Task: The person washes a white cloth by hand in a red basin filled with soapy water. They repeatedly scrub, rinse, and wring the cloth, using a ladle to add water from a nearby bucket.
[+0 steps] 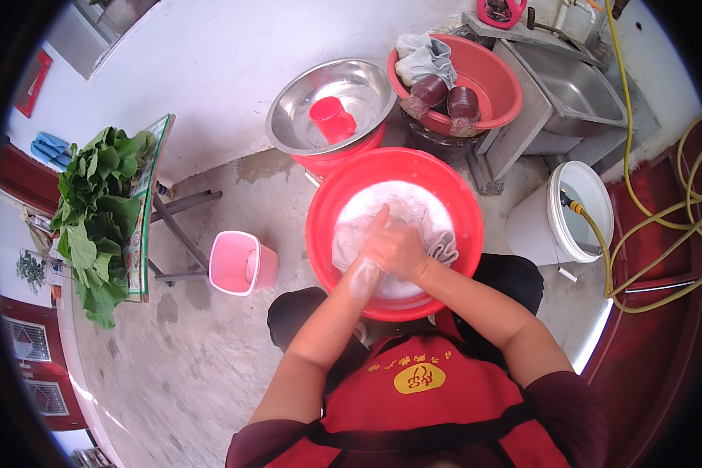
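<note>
A red plastic basin (468,234) stands between the person's knees, with milky, sudsy water and pale wet cloth (348,240) in it. Grey ribbed fabric (443,248) lies at the cloth's right side. Over the basin my two hands meet. My right hand (399,248) lies across the wrist of my left hand (379,225), whose thumb points up. Suds coat the left forearm just below. The fingers of both hands are partly hidden, and whether either hand grips cloth cannot be made out.
Behind the basin are a steel bowl (281,117) holding a red mug (329,120) and a red tub (503,88) with cloth and dark red sleeve-like items. A white bucket (526,228) with a yellow hose (626,117) stands right; a pink bin (267,266) and leafy greens (102,222) on a folding table, left.
</note>
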The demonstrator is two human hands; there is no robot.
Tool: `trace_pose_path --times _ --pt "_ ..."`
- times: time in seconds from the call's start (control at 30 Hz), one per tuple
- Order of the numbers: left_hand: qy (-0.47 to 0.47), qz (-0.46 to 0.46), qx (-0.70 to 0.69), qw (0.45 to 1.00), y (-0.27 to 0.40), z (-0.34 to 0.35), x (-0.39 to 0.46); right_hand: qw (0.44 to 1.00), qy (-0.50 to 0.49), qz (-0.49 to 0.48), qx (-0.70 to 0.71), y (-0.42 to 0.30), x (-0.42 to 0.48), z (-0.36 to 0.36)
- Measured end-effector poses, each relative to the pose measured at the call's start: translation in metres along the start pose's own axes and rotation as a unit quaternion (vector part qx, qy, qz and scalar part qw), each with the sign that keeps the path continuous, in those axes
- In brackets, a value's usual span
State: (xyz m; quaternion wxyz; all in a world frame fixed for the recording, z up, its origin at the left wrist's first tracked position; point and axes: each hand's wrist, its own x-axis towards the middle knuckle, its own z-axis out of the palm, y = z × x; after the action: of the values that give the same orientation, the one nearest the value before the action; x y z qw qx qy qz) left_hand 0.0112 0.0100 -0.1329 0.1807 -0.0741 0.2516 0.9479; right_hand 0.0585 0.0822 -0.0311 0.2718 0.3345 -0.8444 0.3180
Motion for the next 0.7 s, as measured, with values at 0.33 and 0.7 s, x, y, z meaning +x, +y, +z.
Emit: trace_pose_path --times 0.33,0.7 --pt "-0.175 -0.067 -0.113 0.976 0.019 -0.001 -0.031 0.995 -0.02 0.097 0.015 -0.02 -0.017 -0.007" --pt "-0.274 -0.007 -0.163 0.948 -0.014 -0.052 0.001 0.993 0.03 -0.112 0.018 -0.038 0.0 -0.02"
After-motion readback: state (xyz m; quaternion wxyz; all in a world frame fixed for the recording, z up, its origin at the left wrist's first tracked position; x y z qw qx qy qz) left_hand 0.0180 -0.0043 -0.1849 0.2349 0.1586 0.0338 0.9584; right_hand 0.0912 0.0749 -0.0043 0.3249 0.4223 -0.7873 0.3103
